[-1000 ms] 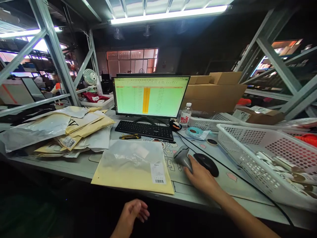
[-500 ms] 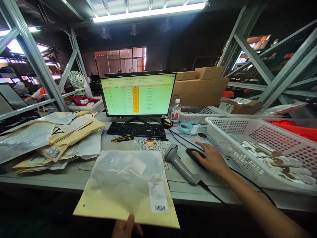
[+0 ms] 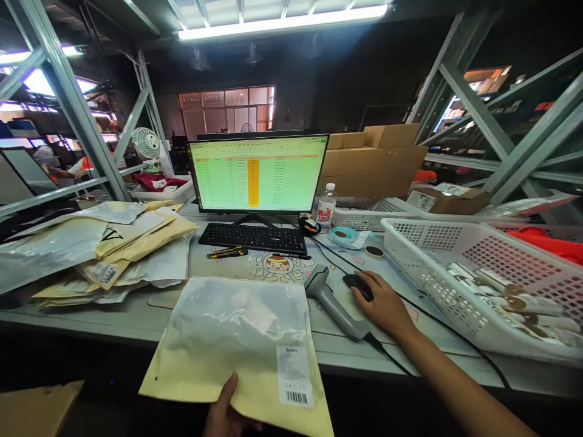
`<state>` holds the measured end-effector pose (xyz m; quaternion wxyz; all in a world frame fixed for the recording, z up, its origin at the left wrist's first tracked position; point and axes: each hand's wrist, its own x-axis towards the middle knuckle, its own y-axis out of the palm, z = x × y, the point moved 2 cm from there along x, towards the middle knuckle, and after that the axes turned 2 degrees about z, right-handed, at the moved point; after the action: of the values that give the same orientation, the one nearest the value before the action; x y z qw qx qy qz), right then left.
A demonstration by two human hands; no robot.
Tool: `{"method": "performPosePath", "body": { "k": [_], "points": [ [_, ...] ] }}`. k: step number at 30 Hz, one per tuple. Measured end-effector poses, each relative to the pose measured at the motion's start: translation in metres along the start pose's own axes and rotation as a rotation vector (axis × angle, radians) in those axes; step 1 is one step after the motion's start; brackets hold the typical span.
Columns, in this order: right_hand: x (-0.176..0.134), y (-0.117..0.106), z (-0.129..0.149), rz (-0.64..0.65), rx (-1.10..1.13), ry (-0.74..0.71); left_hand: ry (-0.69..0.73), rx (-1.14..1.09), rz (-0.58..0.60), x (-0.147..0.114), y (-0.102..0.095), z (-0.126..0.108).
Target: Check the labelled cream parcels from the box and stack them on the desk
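My left hand (image 3: 224, 409) grips the near edge of a flat plastic packet (image 3: 204, 358), its thumb on top and the other fingers underneath. The packet is clear and whitish on the far part and yellowish near me, with a white barcode label (image 3: 295, 373) at its right. It extends over the front edge of the desk. My right hand (image 3: 385, 306) rests over a black computer mouse (image 3: 358, 286), fingers around it. Between the packet and that hand lies a grey barcode scanner (image 3: 334, 306) with a black cable.
A monitor (image 3: 259, 176) shows a spreadsheet behind a black keyboard (image 3: 252, 238). Packets (image 3: 136, 243) are piled at the left. A white basket (image 3: 423, 261) of rolled items stands at the right. A water bottle (image 3: 326, 207), a tape roll (image 3: 346, 237) and a yellow-black cutter (image 3: 226, 252) lie near the keyboard.
My right hand has closed in over the mouse, with the mouse shifted slightly. My left thumb reaches further onto the packet. A brown cardboard edge now shows at lower left.
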<state>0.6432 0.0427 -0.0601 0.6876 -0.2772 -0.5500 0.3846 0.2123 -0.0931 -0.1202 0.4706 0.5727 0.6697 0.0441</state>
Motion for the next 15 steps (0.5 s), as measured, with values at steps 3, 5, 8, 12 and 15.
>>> {"method": "performPosePath", "body": {
  "k": [3,5,8,12,15],
  "points": [
    [-0.001,0.000,0.000,0.009,-0.018,0.004,-0.042,-0.024,-0.007,-0.012,0.013,-0.017],
    [0.001,0.001,0.002,0.014,-0.024,0.004,-0.039,-0.012,-0.017,-0.014,0.016,-0.019],
    [0.005,0.001,0.005,0.027,-0.021,-0.006,0.060,0.044,-0.065,-0.010,0.010,-0.014],
    [0.005,-0.006,0.004,0.017,-0.002,0.010,0.186,0.083,0.023,-0.006,-0.022,-0.022],
    [0.003,-0.014,0.008,0.035,-0.009,-0.011,0.267,0.273,0.105,-0.015,-0.054,-0.049]
  ]
}}
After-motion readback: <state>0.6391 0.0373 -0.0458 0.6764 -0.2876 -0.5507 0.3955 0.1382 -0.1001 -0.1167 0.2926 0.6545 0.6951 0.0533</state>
